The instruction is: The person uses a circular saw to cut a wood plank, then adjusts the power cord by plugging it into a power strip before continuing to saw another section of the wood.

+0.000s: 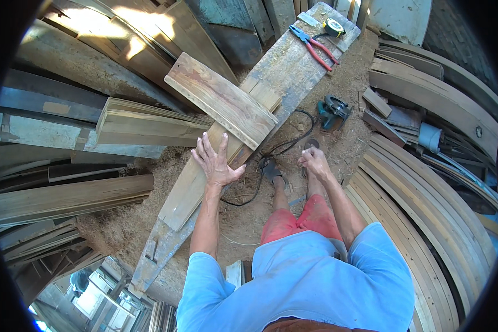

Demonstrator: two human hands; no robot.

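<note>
My left hand (pixel 216 164) is spread wide over a long pale plank (pixel 185 202), with nothing in its grasp; whether its palm touches the wood I cannot tell. Just beyond its fingertips, a shorter brown board (pixel 221 99) lies crosswise on the plank. Both rest on a narrow, worn bench (pixel 282 58) running from lower left to upper right. My right hand (pixel 315 163) is closed in front of my body, above my legs. Its fingers hide whatever they may hold.
At the bench's far end lie red-handled pliers (pixel 315 47) and a tape measure (pixel 333 27). A circular saw (pixel 335 113) sits on the sawdust-covered ground, a black cable (pixel 286 145) looping near my feet. Stacked boards (pixel 149 124) crowd the left; curved timbers (pixel 426 205) line the right.
</note>
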